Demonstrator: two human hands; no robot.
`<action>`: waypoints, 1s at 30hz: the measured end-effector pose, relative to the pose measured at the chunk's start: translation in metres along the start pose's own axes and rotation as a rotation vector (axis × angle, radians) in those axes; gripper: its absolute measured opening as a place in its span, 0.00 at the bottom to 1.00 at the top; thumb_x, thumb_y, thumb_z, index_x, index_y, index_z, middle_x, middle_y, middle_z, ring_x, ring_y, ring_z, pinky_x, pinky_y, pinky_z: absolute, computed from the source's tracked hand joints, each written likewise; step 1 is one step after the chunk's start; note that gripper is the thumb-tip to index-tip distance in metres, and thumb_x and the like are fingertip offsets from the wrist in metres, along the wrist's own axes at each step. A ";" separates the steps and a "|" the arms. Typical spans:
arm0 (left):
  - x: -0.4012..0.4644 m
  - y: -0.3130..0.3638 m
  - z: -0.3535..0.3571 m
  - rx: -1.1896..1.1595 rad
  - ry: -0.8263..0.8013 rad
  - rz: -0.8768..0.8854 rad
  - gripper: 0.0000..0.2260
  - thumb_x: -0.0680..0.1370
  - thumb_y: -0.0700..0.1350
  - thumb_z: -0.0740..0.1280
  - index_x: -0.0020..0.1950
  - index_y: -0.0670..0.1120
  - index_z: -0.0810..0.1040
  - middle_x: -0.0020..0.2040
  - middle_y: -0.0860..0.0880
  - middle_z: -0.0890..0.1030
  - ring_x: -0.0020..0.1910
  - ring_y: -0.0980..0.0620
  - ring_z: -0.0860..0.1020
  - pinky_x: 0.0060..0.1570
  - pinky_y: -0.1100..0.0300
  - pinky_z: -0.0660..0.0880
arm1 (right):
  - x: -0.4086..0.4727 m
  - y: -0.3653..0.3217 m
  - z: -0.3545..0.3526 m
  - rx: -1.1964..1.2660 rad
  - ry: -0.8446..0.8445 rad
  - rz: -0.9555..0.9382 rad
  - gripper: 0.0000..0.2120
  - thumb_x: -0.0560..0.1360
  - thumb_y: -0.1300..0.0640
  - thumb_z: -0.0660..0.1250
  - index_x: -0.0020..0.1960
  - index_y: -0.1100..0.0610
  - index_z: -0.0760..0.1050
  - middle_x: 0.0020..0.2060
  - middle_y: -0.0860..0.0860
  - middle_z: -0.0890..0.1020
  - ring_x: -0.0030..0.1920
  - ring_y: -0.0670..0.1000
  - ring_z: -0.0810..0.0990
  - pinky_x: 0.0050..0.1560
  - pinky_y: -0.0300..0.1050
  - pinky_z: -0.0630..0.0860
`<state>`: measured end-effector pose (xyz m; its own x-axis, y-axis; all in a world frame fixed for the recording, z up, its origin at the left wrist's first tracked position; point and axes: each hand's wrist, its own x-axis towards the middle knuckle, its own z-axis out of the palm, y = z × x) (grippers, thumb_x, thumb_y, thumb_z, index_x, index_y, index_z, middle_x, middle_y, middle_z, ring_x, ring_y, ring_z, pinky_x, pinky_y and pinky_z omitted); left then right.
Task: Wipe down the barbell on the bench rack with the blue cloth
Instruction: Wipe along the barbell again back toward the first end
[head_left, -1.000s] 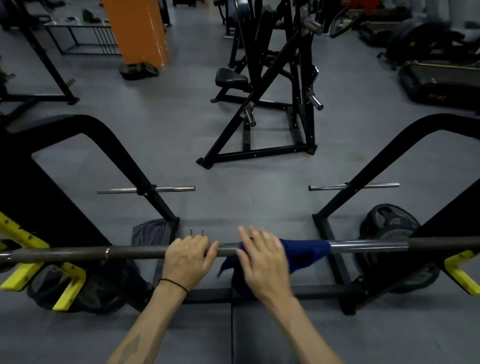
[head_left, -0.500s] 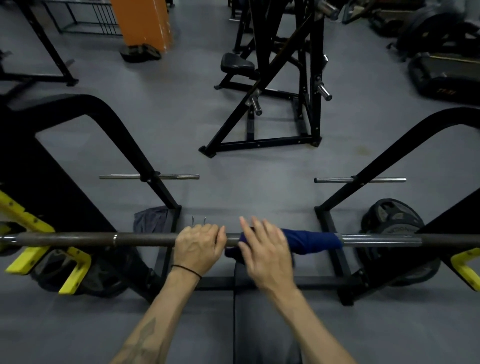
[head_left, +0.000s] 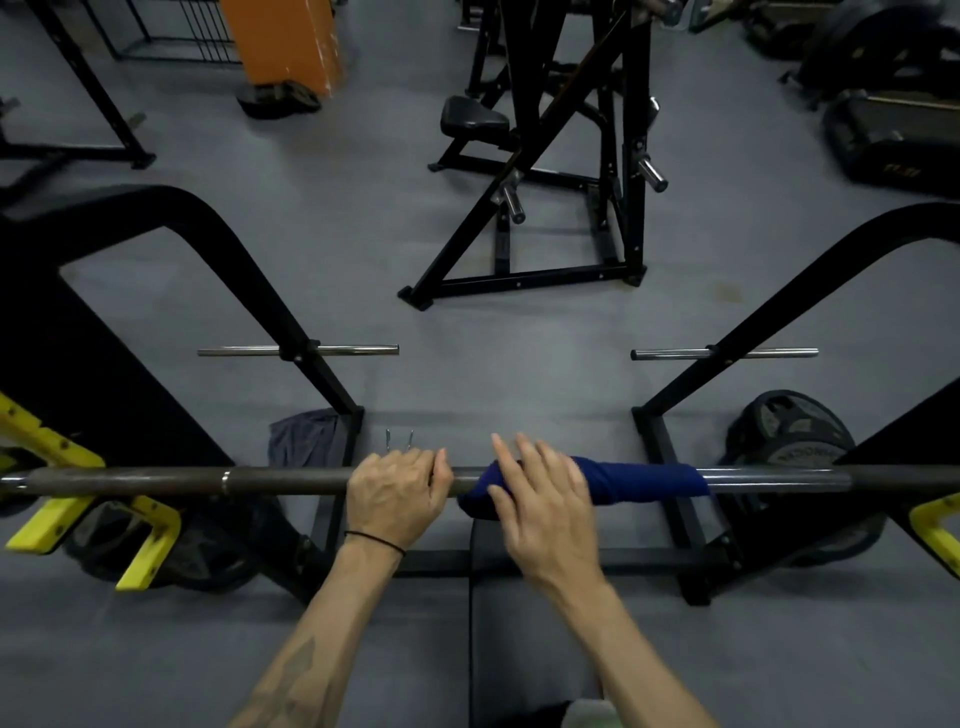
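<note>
Across the bench rack (head_left: 291, 332), the barbell (head_left: 291, 480) lies level: your left hand (head_left: 392, 496) curls around its middle; your right hand (head_left: 543, 501), fingers straight and spread, presses the blue cloth (head_left: 644, 480) wrapped there.

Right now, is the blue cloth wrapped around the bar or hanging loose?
Wrapped. The blue cloth hugs the barbell like a sleeve, with one bunched end drooping under the right hand, whose straight fingers press it.

L hand (head_left: 395, 493) curled round the bar (head_left: 130, 480), band on wrist; R hand (head_left: 543, 501) flat, fingers straight, pressing the cloth (head_left: 644, 480).
</note>
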<state>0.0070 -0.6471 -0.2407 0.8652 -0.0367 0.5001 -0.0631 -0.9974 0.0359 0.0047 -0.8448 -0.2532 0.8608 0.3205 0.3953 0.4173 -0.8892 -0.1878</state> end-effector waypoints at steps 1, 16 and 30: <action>0.002 -0.001 -0.003 -0.001 -0.009 0.002 0.19 0.81 0.48 0.61 0.30 0.47 0.75 0.25 0.49 0.74 0.22 0.47 0.71 0.27 0.57 0.65 | -0.004 0.018 -0.005 -0.020 0.003 0.012 0.25 0.85 0.44 0.53 0.78 0.53 0.71 0.70 0.56 0.78 0.69 0.59 0.76 0.71 0.55 0.65; 0.007 0.002 -0.007 -0.003 -0.159 -0.135 0.24 0.80 0.50 0.57 0.25 0.46 0.74 0.22 0.48 0.73 0.21 0.45 0.72 0.27 0.58 0.65 | 0.001 0.040 -0.020 -0.009 -0.102 -0.072 0.25 0.85 0.45 0.52 0.77 0.54 0.71 0.65 0.54 0.81 0.63 0.58 0.79 0.66 0.54 0.70; 0.013 0.008 -0.001 -0.006 0.103 -0.157 0.21 0.78 0.44 0.61 0.24 0.44 0.70 0.22 0.45 0.71 0.21 0.43 0.70 0.28 0.53 0.69 | 0.013 0.027 -0.014 0.002 -0.175 -0.304 0.31 0.80 0.47 0.59 0.81 0.56 0.64 0.74 0.54 0.75 0.70 0.57 0.76 0.70 0.51 0.64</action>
<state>0.0168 -0.6557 -0.2330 0.8088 0.1267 0.5742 0.0658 -0.9899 0.1256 0.0229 -0.8692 -0.2406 0.7340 0.6216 0.2735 0.6624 -0.7441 -0.0868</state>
